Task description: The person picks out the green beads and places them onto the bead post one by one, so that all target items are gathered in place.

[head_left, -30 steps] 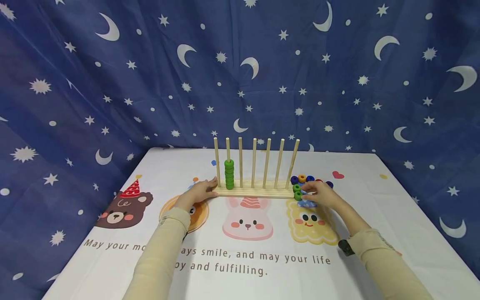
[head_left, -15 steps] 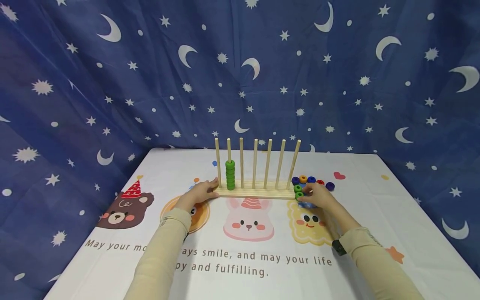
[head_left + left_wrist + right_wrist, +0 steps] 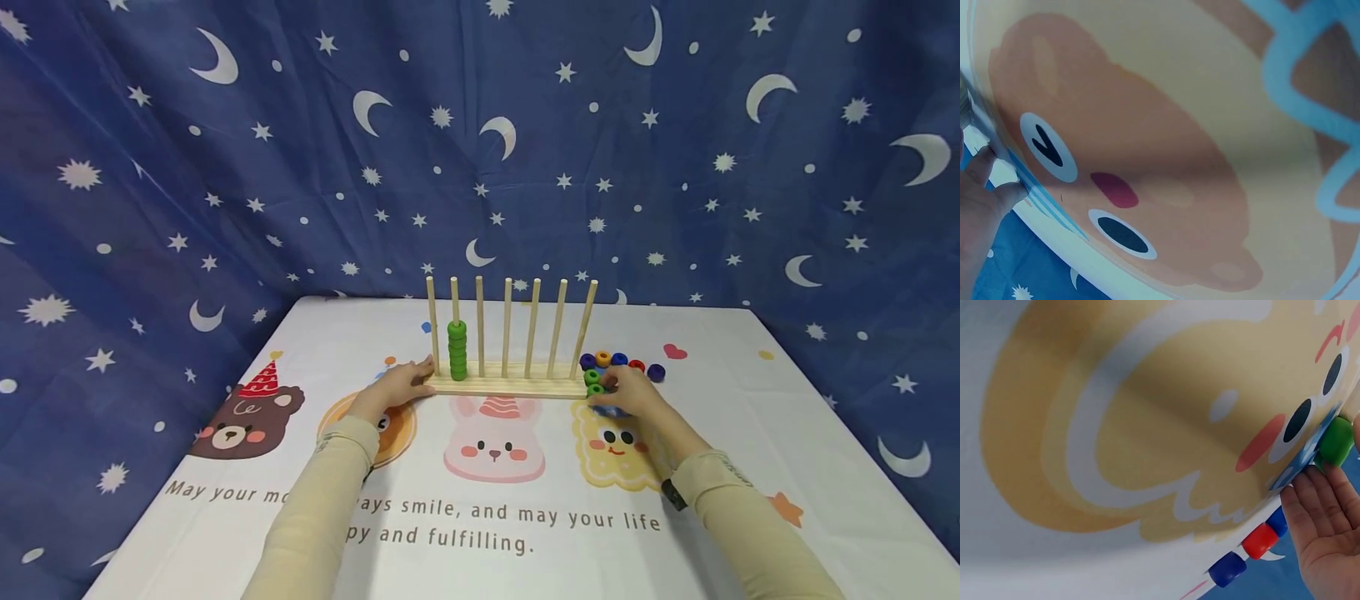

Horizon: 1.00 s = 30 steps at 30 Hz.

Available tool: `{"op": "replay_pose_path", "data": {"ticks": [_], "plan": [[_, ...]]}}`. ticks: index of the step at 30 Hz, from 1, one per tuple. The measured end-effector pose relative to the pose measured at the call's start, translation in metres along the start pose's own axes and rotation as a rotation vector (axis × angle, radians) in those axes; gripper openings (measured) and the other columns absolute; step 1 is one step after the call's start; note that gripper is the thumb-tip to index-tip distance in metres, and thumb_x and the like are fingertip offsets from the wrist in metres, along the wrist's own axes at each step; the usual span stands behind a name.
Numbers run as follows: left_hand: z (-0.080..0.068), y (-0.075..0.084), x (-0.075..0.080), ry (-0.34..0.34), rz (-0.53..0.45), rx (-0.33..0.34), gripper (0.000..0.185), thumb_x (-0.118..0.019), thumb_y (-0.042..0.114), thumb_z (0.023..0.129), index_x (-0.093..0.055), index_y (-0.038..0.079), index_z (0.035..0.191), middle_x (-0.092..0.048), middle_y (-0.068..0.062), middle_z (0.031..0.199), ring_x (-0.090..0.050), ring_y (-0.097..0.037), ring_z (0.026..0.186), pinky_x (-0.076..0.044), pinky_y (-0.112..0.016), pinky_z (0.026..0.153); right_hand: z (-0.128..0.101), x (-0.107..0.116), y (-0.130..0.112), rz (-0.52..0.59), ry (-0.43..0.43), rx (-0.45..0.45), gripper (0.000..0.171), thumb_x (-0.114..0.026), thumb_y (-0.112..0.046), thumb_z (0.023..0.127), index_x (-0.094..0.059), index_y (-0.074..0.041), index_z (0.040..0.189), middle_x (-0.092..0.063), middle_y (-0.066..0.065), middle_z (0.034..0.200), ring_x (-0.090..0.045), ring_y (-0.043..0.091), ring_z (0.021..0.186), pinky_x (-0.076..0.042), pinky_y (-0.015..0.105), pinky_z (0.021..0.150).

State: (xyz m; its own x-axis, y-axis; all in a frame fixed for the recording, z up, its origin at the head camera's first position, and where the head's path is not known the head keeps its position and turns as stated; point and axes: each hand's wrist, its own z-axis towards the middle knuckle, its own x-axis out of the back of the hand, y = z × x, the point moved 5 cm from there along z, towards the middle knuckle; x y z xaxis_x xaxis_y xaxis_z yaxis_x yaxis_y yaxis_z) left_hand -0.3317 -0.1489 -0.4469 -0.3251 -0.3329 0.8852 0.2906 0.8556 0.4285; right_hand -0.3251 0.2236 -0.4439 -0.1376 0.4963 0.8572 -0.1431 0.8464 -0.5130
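A wooden peg rack (image 3: 510, 386) stands on the table, several upright pegs along its base. Green beads (image 3: 457, 350) are stacked on its second peg from the left. My left hand (image 3: 397, 387) holds the left end of the base, thumb at the front and fingers behind; in the left wrist view, that hand (image 3: 982, 200) shows only at the edge. At the rack's right end, my right hand (image 3: 633, 392) pinches a green bead (image 3: 595, 390) between thumb and fingers. The right wrist view shows this green bead (image 3: 1336, 441) at the fingertips. Another green bead (image 3: 592, 377) lies just behind it.
Behind the right hand lie loose beads: a blue bead (image 3: 587, 362), an orange bead (image 3: 603, 359), another blue bead (image 3: 618, 359), a red bead (image 3: 637, 366) and a dark blue bead (image 3: 656, 372). A printed white cloth (image 3: 600, 567) covers the table. A starry blue curtain (image 3: 390, 167) hangs behind.
My right hand has moved slightly left and closed its thumb and fingers about the front green bead. The left hand has stayed at the rack's left end.
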Motion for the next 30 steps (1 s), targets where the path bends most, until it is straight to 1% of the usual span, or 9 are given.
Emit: {"op": "replay_pose_path", "data": {"ticks": [4,10,15,17,22,25,27,30], "plan": [[0.0,-0.001,0.001,0.008,-0.012,0.017,0.059,-0.051,0.033,0.088,-0.029,0.011,0.137,-0.024,-0.016,0.143,-0.024,-0.042,0.128,-0.023,-0.052,0.105,0.001,0.0,-0.001,-0.003,0.011,-0.01,0.041,-0.074,-0.031,0.069,-0.06,0.001,0.091,-0.061,0.013,0.089,-0.055,0.021,0.08,-0.05,0.036,0.075],[0.001,0.0,0.002,0.016,-0.007,-0.007,0.057,-0.051,0.033,0.088,-0.033,0.009,0.136,-0.023,-0.011,0.145,-0.023,-0.041,0.129,-0.023,-0.052,0.104,0.003,0.001,0.0,-0.005,0.028,-0.032,0.036,-0.073,-0.027,0.07,-0.06,-0.001,0.09,-0.061,0.012,0.088,-0.054,0.021,0.079,-0.049,0.035,0.073],[0.001,-0.001,0.0,0.012,0.016,-0.032,0.058,-0.051,0.033,0.087,-0.033,0.006,0.135,-0.022,-0.009,0.145,-0.024,-0.042,0.129,-0.024,-0.052,0.104,0.002,-0.001,0.002,0.015,0.002,-0.041,0.032,-0.071,-0.025,0.072,-0.059,-0.001,0.09,-0.06,0.011,0.087,-0.053,0.021,0.078,-0.048,0.032,0.07],[0.001,-0.001,0.0,0.01,0.015,-0.036,0.058,-0.052,0.033,0.087,-0.034,0.006,0.135,-0.022,-0.01,0.145,-0.024,-0.042,0.128,-0.024,-0.052,0.104,0.002,-0.001,0.003,0.026,-0.008,-0.048,0.031,-0.071,-0.025,0.072,-0.059,-0.002,0.09,-0.06,0.011,0.088,-0.053,0.02,0.079,-0.048,0.032,0.07],[0.0,0.0,0.002,0.008,0.007,-0.029,0.058,-0.051,0.032,0.087,-0.032,0.007,0.135,-0.021,-0.01,0.145,-0.023,-0.043,0.128,-0.024,-0.053,0.104,0.004,0.002,0.003,0.069,-0.021,-0.046,0.031,-0.07,-0.024,0.073,-0.059,-0.001,0.09,-0.059,0.012,0.088,-0.053,0.02,0.079,-0.048,0.03,0.068],[0.001,-0.002,0.001,0.007,0.013,-0.026,0.058,-0.052,0.033,0.087,-0.033,0.007,0.135,-0.021,-0.01,0.145,-0.024,-0.042,0.128,-0.024,-0.053,0.103,0.003,0.004,0.002,0.09,-0.031,-0.01,0.029,-0.069,-0.023,0.075,-0.059,0.0,0.089,-0.059,0.011,0.087,-0.055,0.02,0.08,-0.048,0.028,0.066],[0.002,-0.003,0.0,0.011,0.028,-0.027,0.059,-0.052,0.034,0.086,-0.033,0.007,0.135,-0.023,-0.011,0.144,-0.025,-0.042,0.128,-0.025,-0.053,0.103,0.001,0.006,-0.001,0.079,-0.039,0.05,0.028,-0.068,-0.021,0.075,-0.059,0.001,0.088,-0.06,0.012,0.087,-0.056,0.022,0.08,-0.049,0.03,0.066],[0.004,-0.003,0.0,0.011,0.041,-0.027,0.06,-0.053,0.035,0.086,-0.032,0.008,0.136,-0.024,-0.01,0.144,-0.025,-0.041,0.128,-0.026,-0.052,0.103,0.0,0.011,-0.004,0.058,-0.048,0.104,0.027,-0.068,-0.02,0.076,-0.059,0.003,0.088,-0.06,0.013,0.086,-0.056,0.024,0.081,-0.05,0.033,0.069]]}}
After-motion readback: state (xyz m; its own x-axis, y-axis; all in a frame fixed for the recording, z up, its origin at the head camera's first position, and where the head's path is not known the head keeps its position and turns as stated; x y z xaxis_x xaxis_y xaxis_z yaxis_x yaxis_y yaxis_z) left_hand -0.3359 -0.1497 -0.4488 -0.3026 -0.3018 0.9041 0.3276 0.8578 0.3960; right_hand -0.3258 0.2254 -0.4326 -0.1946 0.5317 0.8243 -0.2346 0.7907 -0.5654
